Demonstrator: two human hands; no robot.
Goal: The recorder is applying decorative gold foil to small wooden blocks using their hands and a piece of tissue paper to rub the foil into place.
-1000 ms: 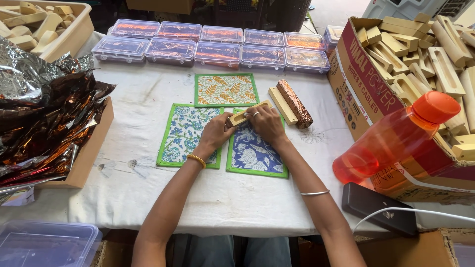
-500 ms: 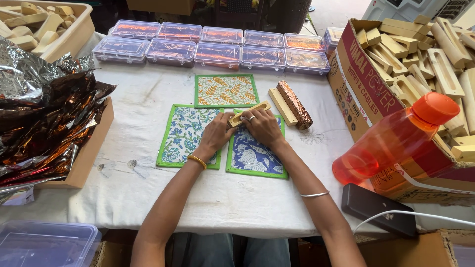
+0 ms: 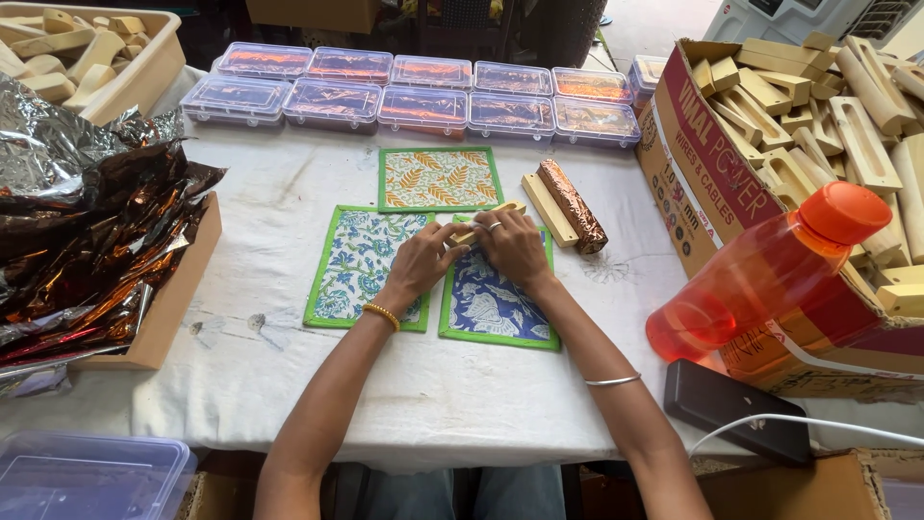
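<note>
Centre of the bench, over the blue patterned mat: left hand and right hand meet, fingers closed on a pale wooden block poking out at 12 o'clock. Block looks plain, slim, unwrapped, mostly hidden. Risk, as I judge it: the tight pinch could let it slip and knock the copper-foil-wrapped block at 2 o'clock, scuffing its foil.

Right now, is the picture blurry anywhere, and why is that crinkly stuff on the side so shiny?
Head view: sharp across the table, both hands, left hand and right hand, crisp; the crumpled foil throws back bright glare from even overhead light; shadows are soft; the orange bottle glows, lit through; edges bend slightly from the wide lens.
</note>
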